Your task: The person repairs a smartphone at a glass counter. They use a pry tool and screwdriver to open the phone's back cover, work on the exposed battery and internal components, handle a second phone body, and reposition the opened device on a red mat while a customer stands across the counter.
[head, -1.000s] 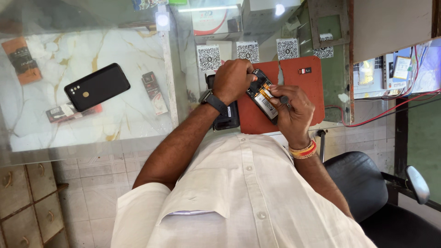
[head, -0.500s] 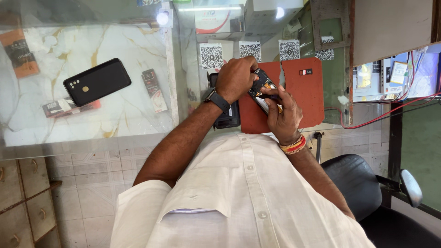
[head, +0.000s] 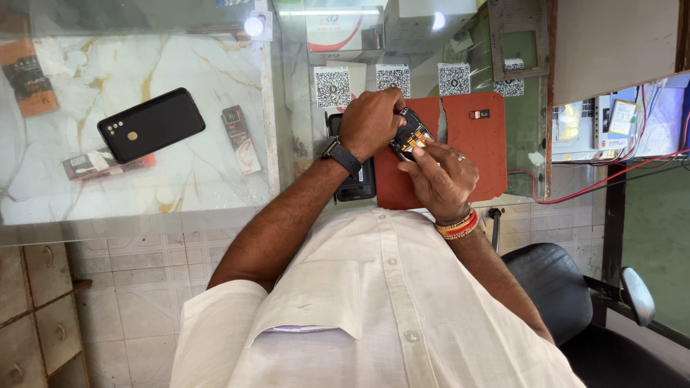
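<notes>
Glass desk (head: 215, 208) carries a red mat (head: 489, 154). My left hand (head: 370, 122) grips the opened phone (head: 411, 134) above it; my right hand (head: 440, 176) fingers press its insides, holding nothing I can see.

The left hand (head: 370, 122) and right hand (head: 440, 176) meet over a mat (head: 489, 154) on the desk (head: 165, 208), with an opened phone (head: 411, 134) between them. The left hand sits on the phone's left side; the right hand lies below and right of it, its fingers (head: 417, 149) touching the phone. A second phone (head: 357, 185) lies under the left wrist, at the mat's left edge. Well to the left lies a third phone (head: 152, 125), with a small box (head: 240, 139) to its right and a flat packet (head: 93, 164) just below it. A chair (head: 568, 302) stands at lower right.
</notes>
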Available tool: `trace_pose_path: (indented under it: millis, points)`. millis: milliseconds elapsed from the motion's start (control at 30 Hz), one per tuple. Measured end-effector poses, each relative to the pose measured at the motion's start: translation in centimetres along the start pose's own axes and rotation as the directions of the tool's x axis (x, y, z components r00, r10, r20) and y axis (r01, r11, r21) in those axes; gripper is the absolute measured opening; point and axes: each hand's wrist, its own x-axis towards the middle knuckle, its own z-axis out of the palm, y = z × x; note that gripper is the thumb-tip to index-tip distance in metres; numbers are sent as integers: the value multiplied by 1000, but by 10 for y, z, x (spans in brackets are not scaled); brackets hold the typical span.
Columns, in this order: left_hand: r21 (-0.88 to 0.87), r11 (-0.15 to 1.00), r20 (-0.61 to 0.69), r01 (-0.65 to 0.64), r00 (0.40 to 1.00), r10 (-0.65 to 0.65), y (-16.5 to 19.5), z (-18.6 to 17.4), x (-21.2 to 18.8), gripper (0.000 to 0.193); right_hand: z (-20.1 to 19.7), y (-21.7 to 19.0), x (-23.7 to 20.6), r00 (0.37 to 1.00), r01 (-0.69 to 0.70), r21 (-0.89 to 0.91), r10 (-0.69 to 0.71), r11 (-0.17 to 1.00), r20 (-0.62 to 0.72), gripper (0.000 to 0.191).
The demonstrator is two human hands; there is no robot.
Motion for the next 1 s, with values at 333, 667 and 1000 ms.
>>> trace_pose_path:
  millis: [333,667,1000]
  points:
    - [27,999,-52,-19,998,20,2,-1,-2,20,-1,-6,11,989,-127,181,111,975,94,39]
    - [8,1000,10,1,1000,-1,4,-3,-3,22,6,-2,3,998,-34,147,24,989,66,40]
    - [2,1000,4,2,1000,-2,1,-4,-5,23,9,0,-4,993,-106,92,100,990,66,56]
